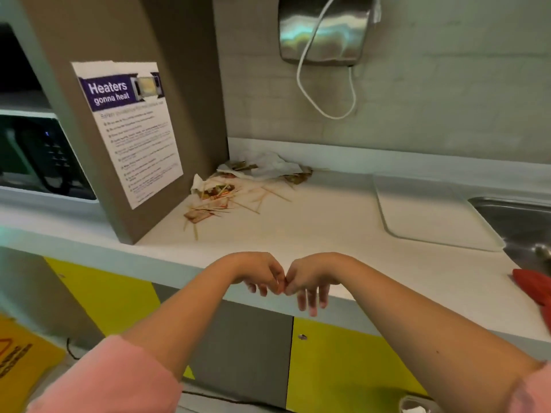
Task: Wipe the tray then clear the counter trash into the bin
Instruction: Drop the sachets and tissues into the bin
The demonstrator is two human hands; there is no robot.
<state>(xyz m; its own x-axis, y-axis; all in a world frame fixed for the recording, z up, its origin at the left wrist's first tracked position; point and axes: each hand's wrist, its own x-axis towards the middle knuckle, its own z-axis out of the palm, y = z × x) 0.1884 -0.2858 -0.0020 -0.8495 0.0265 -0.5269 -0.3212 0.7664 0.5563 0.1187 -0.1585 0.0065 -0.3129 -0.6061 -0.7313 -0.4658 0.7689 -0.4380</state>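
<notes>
A white tray (429,213) lies flat on the white counter (313,234) at the right, beside the sink. Trash (238,186) is heaped in the back left corner: crumpled white paper, sauce packets and several thin wooden sticks scattered forward. My left hand (262,272) and my right hand (310,278) hang over the counter's front edge, fingertips touching each other, fingers pointing down. Neither hand holds anything that I can see. A red cloth (533,290) lies at the counter's right edge.
A steel sink (518,222) sits at the far right. A brown partition with a notice (131,129) stands left of the trash, a microwave (38,156) beyond it. A metal dispenser (325,28) with a white cord hangs on the wall. Yellow cabinet doors (343,368) are below.
</notes>
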